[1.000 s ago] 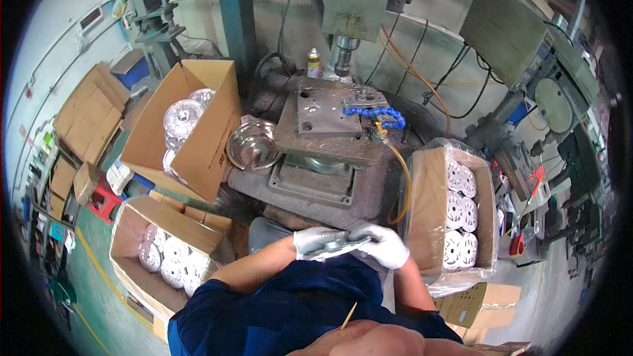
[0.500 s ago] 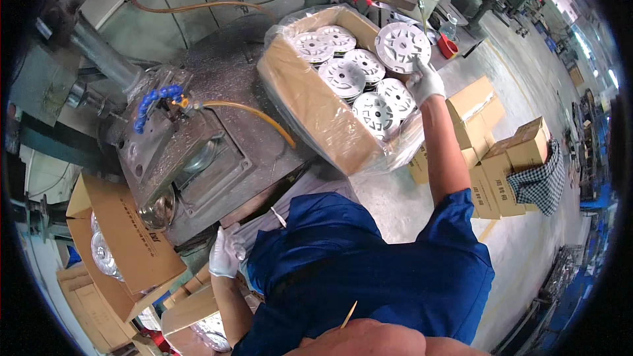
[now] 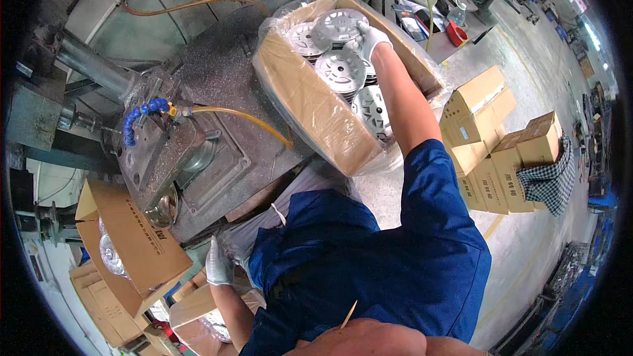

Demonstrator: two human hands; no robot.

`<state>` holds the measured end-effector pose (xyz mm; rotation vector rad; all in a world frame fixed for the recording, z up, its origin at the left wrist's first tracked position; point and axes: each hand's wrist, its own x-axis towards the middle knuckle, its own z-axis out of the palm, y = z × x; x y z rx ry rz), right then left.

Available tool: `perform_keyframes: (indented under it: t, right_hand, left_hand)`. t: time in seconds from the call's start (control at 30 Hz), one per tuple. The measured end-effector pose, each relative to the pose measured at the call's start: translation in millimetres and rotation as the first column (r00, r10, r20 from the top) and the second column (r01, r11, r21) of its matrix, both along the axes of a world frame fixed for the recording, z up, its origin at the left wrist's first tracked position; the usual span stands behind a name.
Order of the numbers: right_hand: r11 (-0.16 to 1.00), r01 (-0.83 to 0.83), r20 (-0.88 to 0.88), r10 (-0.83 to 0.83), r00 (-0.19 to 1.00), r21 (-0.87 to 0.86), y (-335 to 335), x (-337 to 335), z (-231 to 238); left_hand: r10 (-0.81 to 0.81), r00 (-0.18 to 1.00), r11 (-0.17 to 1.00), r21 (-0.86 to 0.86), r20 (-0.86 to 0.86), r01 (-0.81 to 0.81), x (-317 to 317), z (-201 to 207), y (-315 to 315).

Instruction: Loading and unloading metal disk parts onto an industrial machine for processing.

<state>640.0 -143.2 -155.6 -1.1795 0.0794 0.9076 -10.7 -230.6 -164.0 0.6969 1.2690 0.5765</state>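
Note:
My right hand (image 3: 370, 41), in a white glove, grips the right edge of a slotted silver metal disc (image 3: 340, 24). The disc lies level with the far end of a plastic-lined cardboard box (image 3: 316, 118), over or on a stack there; contact with the stack is hard to tell. More stacks of such discs (image 3: 340, 71) fill the box, some partly covered by my right forearm. My left hand (image 3: 219, 265), also gloved, hangs low beside my thigh near the machine table's front edge. It is open, thumb extended, with nothing visible in it.
On the left stands a metal machine (image 3: 181, 151) with a blue jointed coolant hose (image 3: 146, 113). An open carton (image 3: 135, 244) with silver discs is below it. More cartons (image 3: 501, 178) and a checkered cloth (image 3: 548, 175) stand on the right. A red bowl (image 3: 456, 34) sits at the back.
My right hand has carried the disc leftward, from the box's far right corner to above the stacks at its far end. The disc has tipped flatter. My left hand has shifted slightly down.

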Motion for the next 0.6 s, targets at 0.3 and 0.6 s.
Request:
perform_keyframes:
  t: [0.3,0.6]
  right_hand:
    - [0.999,0.053,-0.144,-0.052,0.988,0.004,49,13,-29]
    - [0.874,0.082,0.404,0.136,0.905,-0.479,54,3,-15]
  left_hand:
    - [0.086,0.996,0.986,-0.143,0.010,-0.083,-24,-9,-1]
    - [0.085,0.996,0.988,-0.125,-0.023,-0.087,-21,-4,-10]
